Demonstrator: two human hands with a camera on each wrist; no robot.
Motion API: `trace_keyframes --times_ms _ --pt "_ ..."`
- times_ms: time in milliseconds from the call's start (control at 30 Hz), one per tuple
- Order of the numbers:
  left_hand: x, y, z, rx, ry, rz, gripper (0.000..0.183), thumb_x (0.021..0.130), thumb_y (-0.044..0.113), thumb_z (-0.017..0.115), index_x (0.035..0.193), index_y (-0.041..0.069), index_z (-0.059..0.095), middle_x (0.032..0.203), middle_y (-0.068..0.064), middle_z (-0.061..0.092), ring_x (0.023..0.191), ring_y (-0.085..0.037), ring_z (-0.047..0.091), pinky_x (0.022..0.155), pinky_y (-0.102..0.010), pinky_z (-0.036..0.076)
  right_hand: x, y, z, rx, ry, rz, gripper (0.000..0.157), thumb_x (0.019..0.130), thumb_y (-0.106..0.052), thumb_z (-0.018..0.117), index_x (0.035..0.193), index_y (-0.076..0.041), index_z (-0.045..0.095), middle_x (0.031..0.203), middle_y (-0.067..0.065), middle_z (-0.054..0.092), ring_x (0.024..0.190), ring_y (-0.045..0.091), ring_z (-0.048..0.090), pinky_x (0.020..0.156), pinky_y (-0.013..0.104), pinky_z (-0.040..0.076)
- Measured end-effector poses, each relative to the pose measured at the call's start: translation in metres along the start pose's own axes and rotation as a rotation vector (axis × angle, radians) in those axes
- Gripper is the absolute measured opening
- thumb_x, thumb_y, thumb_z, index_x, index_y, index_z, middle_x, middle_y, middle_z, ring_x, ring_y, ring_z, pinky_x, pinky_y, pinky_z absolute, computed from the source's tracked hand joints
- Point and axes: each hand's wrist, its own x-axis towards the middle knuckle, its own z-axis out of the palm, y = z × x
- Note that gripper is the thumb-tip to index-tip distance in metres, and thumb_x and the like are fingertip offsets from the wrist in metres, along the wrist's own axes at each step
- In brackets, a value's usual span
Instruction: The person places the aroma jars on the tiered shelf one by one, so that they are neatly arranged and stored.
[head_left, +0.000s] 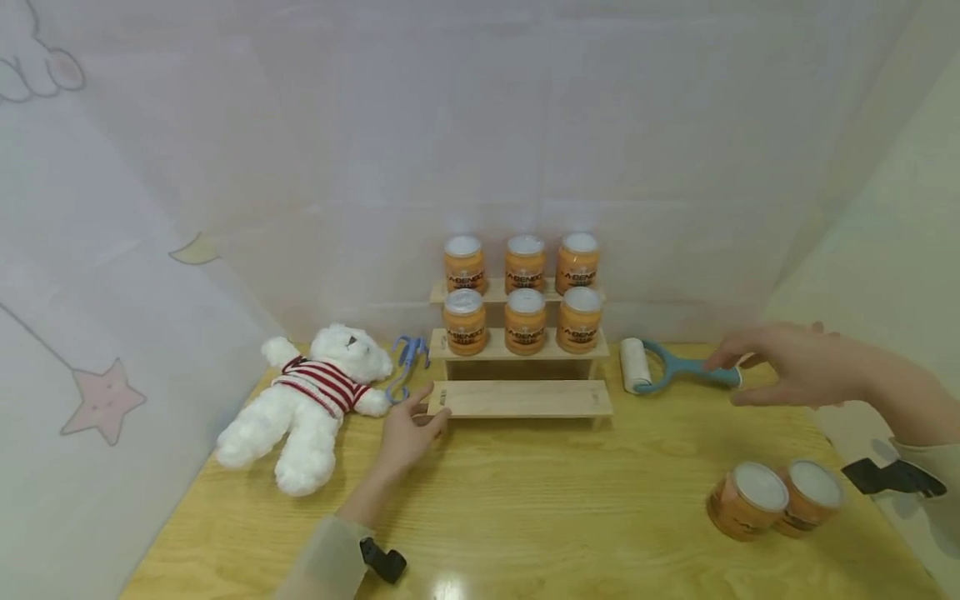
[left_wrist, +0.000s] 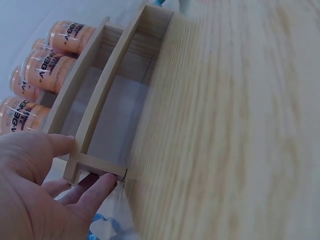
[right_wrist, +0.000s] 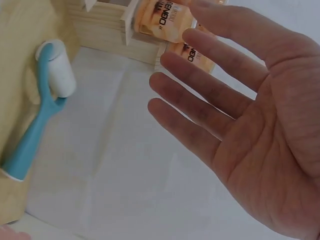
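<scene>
A stepped wooden rack [head_left: 519, 398] stands near the back wall, its lowest step bare. My left hand [head_left: 408, 429] grips the left end of that step; in the left wrist view, the thumb and fingers lie around the end of the board [left_wrist: 102, 164]. Orange cans [head_left: 525, 323] with silver lids stand three to a row on the two higher steps. My right hand [head_left: 806, 367] is spread with nothing in it, over the handle end of a blue-handled lint roller [head_left: 686, 368] in the head view. Two more orange cans [head_left: 750, 500] stand together at front right.
Left of the rack lies a white teddy bear [head_left: 315, 400] in a red-striped shirt. Between them is a blue claw-shaped item [head_left: 407, 367]. The wooden table [head_left: 525, 500] meets a pale cloth wall at the back and left.
</scene>
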Motion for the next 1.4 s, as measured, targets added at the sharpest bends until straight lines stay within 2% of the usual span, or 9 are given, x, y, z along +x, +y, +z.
trace_keyframes --times_ms 100,167,233,567,700,867,1033,1233,1400 --pt "0.0 0.001 -0.002 0.0 -0.022 0.014 0.067 0.099 0.024 0.078 0.158 0.011 0.051 0.141 -0.032 0.062 0.121 -0.043 0.072 0.094 -0.041 0.066 -0.013 0.005 0.011 0.062 -0.063 0.0 0.044 0.088 -0.041 0.088 0.128 -0.032 0.07 0.127 -0.008 0.072 0.108 0.009 0.074 0.093 0.044 0.064" --pt "0.0 0.002 -0.003 -0.01 -0.034 0.016 0.066 0.099 0.022 0.078 0.159 0.011 0.051 0.141 -0.032 0.062 0.122 -0.044 0.072 0.095 -0.041 0.065 -0.021 0.01 0.023 0.107 -0.104 -0.036 0.047 0.087 -0.041 0.088 0.129 -0.028 0.07 0.127 -0.004 0.072 0.109 0.003 0.071 0.083 0.029 0.065" --pt "-0.001 0.003 -0.004 -0.02 -0.045 0.012 0.066 0.1 0.021 0.078 0.159 0.011 0.05 0.14 -0.031 0.063 0.123 -0.043 0.071 0.095 -0.04 0.065 -0.029 0.013 0.033 0.157 -0.155 -0.043 0.05 0.087 -0.04 0.089 0.131 -0.027 0.069 0.128 -0.002 0.071 0.11 0.002 0.069 0.083 0.026 0.065" --pt "-0.004 0.004 -0.006 -0.027 -0.056 -0.006 0.066 0.101 0.022 0.077 0.16 0.014 0.049 0.141 -0.03 0.063 0.127 -0.044 0.069 0.098 -0.041 0.064 -0.051 0.015 0.067 0.283 -0.305 0.084 0.051 0.087 -0.035 0.089 0.133 -0.029 0.066 0.136 0.004 0.067 0.117 0.028 0.069 0.082 0.026 0.062" --pt "-0.004 0.003 -0.004 -0.038 -0.041 0.005 0.066 0.1 0.021 0.078 0.159 0.013 0.05 0.141 -0.031 0.062 0.127 -0.044 0.069 0.098 -0.04 0.064 -0.056 0.016 0.074 0.302 -0.281 0.074 0.05 0.087 -0.03 0.089 0.131 -0.027 0.067 0.133 0.001 0.068 0.116 0.018 0.068 0.08 0.025 0.061" --pt "-0.005 0.004 -0.005 -0.033 -0.02 0.003 0.066 0.099 0.02 0.078 0.159 0.012 0.051 0.143 -0.032 0.061 0.127 -0.044 0.069 0.098 -0.041 0.064 -0.057 0.018 0.085 0.386 -0.24 -0.047 0.046 0.089 -0.024 0.089 0.129 -0.02 0.068 0.126 -0.001 0.07 0.111 -0.002 0.062 0.078 0.023 0.061" --pt "-0.008 0.005 -0.007 -0.021 -0.015 -0.009 0.066 0.1 0.021 0.077 0.16 0.013 0.05 0.144 -0.033 0.06 0.128 -0.045 0.068 0.099 -0.042 0.064 -0.056 0.018 0.095 0.476 -0.217 -0.135 0.043 0.091 -0.023 0.087 0.128 -0.013 0.067 0.122 0.0 0.068 0.103 -0.002 0.062 0.071 0.025 0.062" --pt "-0.006 0.006 -0.007 -0.029 -0.021 0.002 0.067 0.1 0.022 0.078 0.16 0.012 0.05 0.143 -0.033 0.061 0.127 -0.045 0.069 0.097 -0.041 0.064 -0.047 0.018 0.094 0.319 -0.128 -0.235 0.042 0.085 -0.02 0.092 0.121 -0.025 0.069 0.112 -0.012 0.064 0.095 -0.004 0.058 0.063 0.022 0.058" --pt "-0.006 0.005 -0.007 -0.002 -0.032 0.017 0.066 0.1 0.021 0.078 0.159 0.01 0.05 0.137 -0.032 0.066 0.122 -0.044 0.071 0.092 -0.039 0.066 -0.033 0.011 0.089 0.255 -0.114 -0.202 0.045 0.081 -0.015 0.091 0.116 -0.031 0.069 0.109 -0.015 0.061 0.091 -0.003 0.054 0.061 0.022 0.052"
